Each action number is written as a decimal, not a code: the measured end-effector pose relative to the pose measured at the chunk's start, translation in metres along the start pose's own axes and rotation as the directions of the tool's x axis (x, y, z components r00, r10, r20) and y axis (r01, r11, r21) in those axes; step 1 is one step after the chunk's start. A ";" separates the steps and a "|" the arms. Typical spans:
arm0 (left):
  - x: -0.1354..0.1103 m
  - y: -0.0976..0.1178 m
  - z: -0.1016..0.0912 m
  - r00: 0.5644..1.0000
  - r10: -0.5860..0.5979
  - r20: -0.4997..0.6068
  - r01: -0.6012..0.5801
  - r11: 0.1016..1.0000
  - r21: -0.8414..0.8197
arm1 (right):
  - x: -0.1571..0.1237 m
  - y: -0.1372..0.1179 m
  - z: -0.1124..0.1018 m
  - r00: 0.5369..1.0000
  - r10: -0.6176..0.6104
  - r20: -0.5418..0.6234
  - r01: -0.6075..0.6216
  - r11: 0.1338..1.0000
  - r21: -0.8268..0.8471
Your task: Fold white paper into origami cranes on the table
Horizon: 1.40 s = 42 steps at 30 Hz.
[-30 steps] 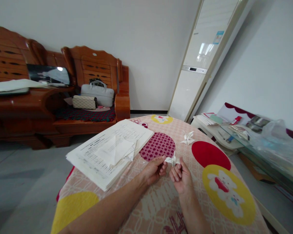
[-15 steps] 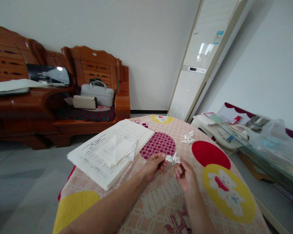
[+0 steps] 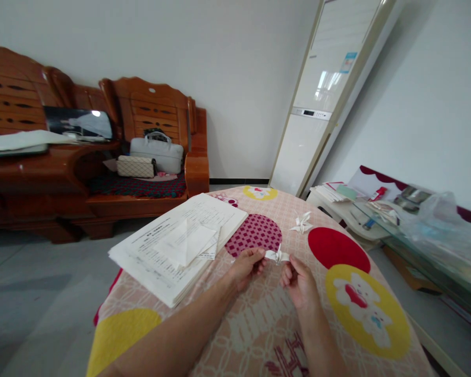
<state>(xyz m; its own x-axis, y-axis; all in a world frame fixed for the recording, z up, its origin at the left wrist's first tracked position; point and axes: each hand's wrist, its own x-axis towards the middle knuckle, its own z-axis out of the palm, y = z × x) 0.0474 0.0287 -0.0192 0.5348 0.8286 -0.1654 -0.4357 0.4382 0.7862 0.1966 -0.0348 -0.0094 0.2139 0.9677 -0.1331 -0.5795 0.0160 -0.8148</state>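
Observation:
A small white origami crane (image 3: 278,255) is stretched between my two hands above the patterned tablecloth (image 3: 259,298). My left hand (image 3: 248,266) pinches the tip of its left wing between thumb and fingers. The right wing tip is pinched by my right hand (image 3: 297,278), whose other fingers are curled in. Beyond the hands, another folded paper crane (image 3: 301,223) rests on the cloth. Left of my hands lies a thick stack of printed paper (image 3: 157,267), with a folded white sheet (image 3: 182,242) on top of it.
At the right, a glass-topped stand (image 3: 408,246) carries papers and a clear plastic bag (image 3: 435,222). A tall white air conditioner (image 3: 306,136) stands behind the table. On the left, a wooden sofa (image 3: 149,115) holds a grey bag (image 3: 163,154) and a beige quilted purse (image 3: 135,166).
The crane's wings look slightly more bowed between my fingers than before. Both hands keep their pinch in nearly the same place, and the view has tilted a little.

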 end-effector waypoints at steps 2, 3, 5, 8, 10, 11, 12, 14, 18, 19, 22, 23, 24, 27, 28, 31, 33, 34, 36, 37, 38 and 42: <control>0.002 0.002 -0.002 0.999 0.024 -0.040 -0.022 0.999 0.044 | 0.002 0.001 -0.005 0.999 -0.019 -0.035 0.016 0.998 -0.066; 0.004 0.002 -0.003 0.998 0.034 -0.054 -0.030 0.997 0.069 | 0.002 0.001 -0.007 0.998 -0.026 -0.052 0.021 0.996 -0.091; 0.006 0.003 -0.005 0.997 0.034 -0.069 -0.026 0.993 0.117 | 0.004 0.002 -0.010 0.997 -0.024 -0.071 0.015 0.992 -0.126; 0.007 0.004 -0.007 0.997 0.005 -0.076 0.008 0.987 0.161 | 0.004 0.002 -0.012 0.997 -0.015 -0.079 0.003 0.988 -0.153; 0.007 0.005 -0.007 0.997 -0.008 -0.083 0.023 0.984 0.174 | 0.004 0.001 -0.011 0.995 -0.016 -0.098 0.000 0.987 -0.163; 0.007 0.005 -0.007 0.996 -0.008 -0.087 0.024 0.983 0.183 | 0.004 0.000 -0.011 0.993 -0.015 -0.115 -0.005 0.985 -0.171; 0.007 0.005 -0.007 0.996 -0.007 -0.094 0.025 0.980 0.195 | 0.003 -0.001 -0.010 0.991 -0.014 -0.135 -0.011 0.983 -0.182; 0.007 0.005 -0.006 0.994 0.002 -0.109 0.023 0.972 0.232 | 0.003 -0.002 -0.010 0.984 -0.013 -0.175 -0.025 0.976 -0.215; 0.007 0.001 -0.003 0.989 0.032 -0.144 0.019 0.941 0.338 | 0.005 0.000 -0.010 0.977 -0.025 -0.211 -0.039 0.954 -0.296; 0.007 0.000 -0.003 0.988 0.039 -0.149 0.018 0.931 0.364 | 0.005 0.001 -0.010 0.975 -0.027 -0.222 -0.045 0.948 -0.316; 0.008 -0.001 -0.002 0.987 0.056 -0.151 0.012 0.910 0.414 | 0.006 0.005 -0.009 0.961 -0.042 -0.275 -0.067 0.925 -0.375; 0.008 -0.001 -0.002 0.986 0.061 -0.153 0.009 0.907 0.420 | 0.006 0.005 -0.009 0.957 -0.048 -0.288 -0.070 0.919 -0.387; 0.008 -0.001 -0.002 0.985 0.068 -0.157 0.004 0.907 0.421 | 0.006 0.006 -0.009 0.953 -0.054 -0.299 -0.071 0.917 -0.392; 0.009 -0.001 -0.003 0.977 0.089 -0.192 -0.006 0.919 0.395 | 0.007 0.004 -0.012 0.942 -0.085 -0.326 -0.050 0.922 -0.385; 0.009 -0.001 -0.004 0.974 0.093 -0.206 -0.007 0.923 0.384 | 0.007 0.003 -0.014 0.938 -0.100 -0.333 -0.038 0.923 -0.384; 0.010 -0.002 -0.007 0.963 0.133 -0.236 -0.030 0.917 0.398 | 0.007 -0.001 -0.021 0.920 -0.180 -0.349 0.018 0.907 -0.421; 0.011 -0.001 -0.009 0.947 0.195 -0.254 -0.064 0.893 0.446 | 0.006 -0.004 -0.023 0.889 -0.289 -0.354 0.078 0.859 -0.505; 0.012 -0.001 -0.011 0.937 0.227 -0.266 -0.082 0.883 0.463 | 0.005 -0.005 -0.024 0.869 -0.357 -0.343 0.113 0.817 -0.565; 0.014 0.000 -0.014 0.920 0.270 -0.285 -0.112 0.876 0.469 | 0.003 -0.006 -0.024 0.826 -0.483 -0.290 0.174 0.708 -0.684; 0.015 0.001 -0.015 0.915 0.280 -0.290 -0.122 0.878 0.463 | 0.002 -0.006 -0.023 0.810 -0.528 -0.255 0.197 0.654 -0.731; 0.016 0.001 -0.016 0.913 0.287 -0.291 -0.130 0.880 0.458 | 0.001 -0.006 -0.022 0.801 -0.558 -0.219 0.213 0.607 -0.766; 0.017 -0.001 -0.018 0.913 0.299 -0.276 -0.143 0.871 0.469 | 0.005 0.002 -0.019 0.834 -0.537 -0.124 0.224 0.536 -0.814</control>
<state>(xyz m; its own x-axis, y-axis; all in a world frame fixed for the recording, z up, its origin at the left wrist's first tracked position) 0.0439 0.0483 -0.0330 0.1584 0.9841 -0.0809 -0.1163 0.0999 0.9882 0.2111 -0.0345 -0.0223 0.5877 0.7673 0.2567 0.3769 0.0212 -0.9260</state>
